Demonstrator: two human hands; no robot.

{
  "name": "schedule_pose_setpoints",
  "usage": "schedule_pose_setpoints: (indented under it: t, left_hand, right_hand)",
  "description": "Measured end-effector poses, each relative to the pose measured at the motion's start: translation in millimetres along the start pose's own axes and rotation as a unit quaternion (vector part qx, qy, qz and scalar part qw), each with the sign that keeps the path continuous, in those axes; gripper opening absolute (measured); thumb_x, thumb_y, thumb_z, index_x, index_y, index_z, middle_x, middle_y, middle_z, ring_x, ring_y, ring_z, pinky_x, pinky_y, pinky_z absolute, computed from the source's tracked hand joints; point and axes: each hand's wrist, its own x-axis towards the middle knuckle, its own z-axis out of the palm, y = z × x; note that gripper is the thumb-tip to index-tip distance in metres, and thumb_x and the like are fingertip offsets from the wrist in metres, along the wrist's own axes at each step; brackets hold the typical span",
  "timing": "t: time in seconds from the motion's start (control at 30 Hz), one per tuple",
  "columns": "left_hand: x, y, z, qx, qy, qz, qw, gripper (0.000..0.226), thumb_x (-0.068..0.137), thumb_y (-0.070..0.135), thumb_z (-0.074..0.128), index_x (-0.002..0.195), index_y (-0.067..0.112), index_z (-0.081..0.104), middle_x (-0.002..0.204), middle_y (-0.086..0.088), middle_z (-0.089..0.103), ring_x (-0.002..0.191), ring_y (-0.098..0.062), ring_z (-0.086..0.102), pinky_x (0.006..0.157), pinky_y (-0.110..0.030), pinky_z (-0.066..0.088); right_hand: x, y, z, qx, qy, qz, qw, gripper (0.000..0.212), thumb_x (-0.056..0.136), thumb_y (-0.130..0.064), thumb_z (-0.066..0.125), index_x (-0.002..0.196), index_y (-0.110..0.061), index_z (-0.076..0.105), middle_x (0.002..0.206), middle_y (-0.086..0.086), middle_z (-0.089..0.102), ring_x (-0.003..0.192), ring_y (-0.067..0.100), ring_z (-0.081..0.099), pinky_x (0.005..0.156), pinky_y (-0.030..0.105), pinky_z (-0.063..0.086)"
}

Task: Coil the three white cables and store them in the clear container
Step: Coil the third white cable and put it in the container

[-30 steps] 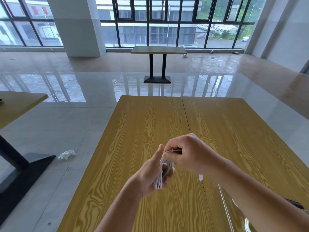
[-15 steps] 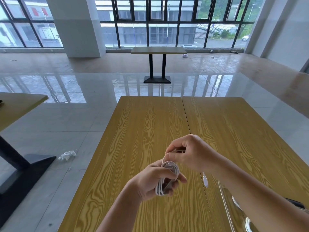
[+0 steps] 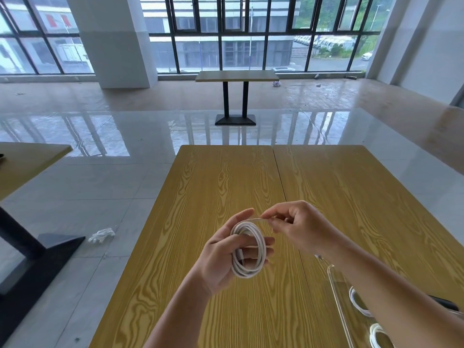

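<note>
Above a wooden table (image 3: 226, 187), the left hand (image 3: 226, 257) grips one coiled cable (image 3: 248, 249), the right hand (image 3: 298, 229) pinches its loose end, and two more coils (image 3: 359, 306) lie in the clear container (image 3: 337, 297) at lower right.

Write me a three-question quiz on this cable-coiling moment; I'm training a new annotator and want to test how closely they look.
1. True or false: the coiled white cable lies flat on the wooden table.
2. Multiple choice: what does the right hand do? A) rests on the table B) pinches the cable's free end C) lifts the clear container
3. Fill in: white cable loops already show inside the clear ____ at lower right.

Key
1. False: the left hand holds the coil above the table, the loops wound round its fingers.
2. B: thumb and fingertips pinch the thin strand leading off the coil's top.
3. Container: two loops show through its wall; how many cables they make up cannot be told.
</note>
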Motion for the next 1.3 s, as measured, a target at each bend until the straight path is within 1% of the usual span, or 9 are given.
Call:
schedule_pose_setpoints:
  t: [0.1,0.17,0.27,0.37,0.57,0.77,1.03,1.13,1.3]
  left_hand:
    - [3,1,-2,0.050,0.023,0.019,0.998,0.051,0.083,0.004,0.061,0.133,0.016,0.056,0.103,-0.029,0.071,0.096,-0.044,0.070,0.085,-0.051,0.058]
    - [4,1,-4,0.076,0.042,0.033,0.996,0.048,0.082,0.005,0.059,0.130,0.012,0.058,0.099,-0.027,0.072,0.104,-0.046,0.067,0.093,-0.059,0.050]
    - [5,0,-6,0.079,0.073,0.048,0.993,0.035,0.093,-0.001,0.051,0.126,0.006,0.059,0.099,-0.029,0.072,0.099,-0.042,0.069,0.093,-0.056,0.051]
    - [8,-2,-7,0.069,0.089,0.051,0.992,0.030,0.094,-0.001,0.050,0.123,0.003,0.059,0.100,-0.029,0.072,0.086,-0.032,0.071,0.085,-0.048,0.054]
    - [12,-6,-4,0.051,0.123,0.065,0.989,0.024,0.095,-0.003,0.048,0.112,0.002,0.065,0.091,-0.020,0.072,0.073,-0.021,0.068,0.063,-0.029,0.055]
    - [17,-9,0,0.055,0.129,0.074,0.987,0.031,0.098,-0.005,0.039,0.114,0.000,0.065,0.079,-0.011,0.064,0.068,-0.017,0.061,0.061,-0.028,0.053]
    - [16,-7,4,0.045,0.139,0.083,0.986,0.033,0.097,-0.008,0.037,0.112,0.002,0.066,0.067,-0.007,0.061,0.060,-0.013,0.057,0.057,-0.026,0.049]
    - [15,-7,5,0.047,0.144,0.084,0.985,0.035,0.096,-0.009,0.036,0.109,0.002,0.067,0.064,-0.007,0.057,0.058,-0.013,0.052,0.053,-0.025,0.045]
    - [16,-9,7,0.040,0.145,0.078,0.986,0.036,0.095,-0.010,0.035,0.109,0.001,0.067,0.059,-0.005,0.050,0.050,-0.012,0.046,0.049,-0.023,0.044]
  right_hand:
    - [-1,4,-3,-0.019,-0.026,0.024,0.999,0.018,0.097,-0.017,0.061,0.107,-0.027,0.073,0.075,-0.009,0.070,0.051,-0.009,0.056,0.049,0.008,0.043]
    - [-3,8,-6,-0.003,-0.063,0.049,0.997,0.016,0.098,-0.016,0.060,0.101,-0.026,0.072,0.069,-0.009,0.071,0.051,-0.004,0.058,0.053,0.014,0.050]
    - [-5,15,-10,-0.005,-0.141,0.087,0.986,0.013,0.098,-0.019,0.060,0.093,-0.025,0.071,0.077,-0.004,0.076,0.063,0.007,0.063,0.068,0.027,0.056]
    - [-8,20,-8,0.041,-0.161,0.112,0.980,0.011,0.097,-0.014,0.060,0.091,-0.015,0.070,0.077,0.000,0.073,0.063,0.014,0.065,0.067,0.031,0.059]
    - [-15,23,0,0.233,-0.060,0.137,0.961,0.008,0.096,-0.006,0.062,0.094,-0.002,0.069,0.076,0.012,0.068,0.070,0.026,0.072,0.067,0.035,0.061]
    - [-15,18,24,0.409,0.062,0.191,0.890,0.008,0.095,-0.001,0.061,0.094,0.000,0.068,0.078,0.012,0.068,0.071,0.023,0.072,0.069,0.038,0.063]
    - [-17,10,48,0.500,0.140,0.207,0.829,0.007,0.095,0.002,0.061,0.089,0.003,0.063,0.076,0.016,0.064,0.067,0.022,0.070,0.062,0.033,0.063]
    - [-16,9,52,0.490,0.159,0.205,0.833,0.009,0.096,0.001,0.060,0.087,0.003,0.063,0.077,0.019,0.065,0.066,0.024,0.071,0.061,0.031,0.062]
    - [-13,9,55,0.474,0.178,0.190,0.841,0.010,0.097,-0.002,0.060,0.088,0.002,0.063,0.074,0.017,0.069,0.070,0.027,0.073,0.070,0.037,0.062]
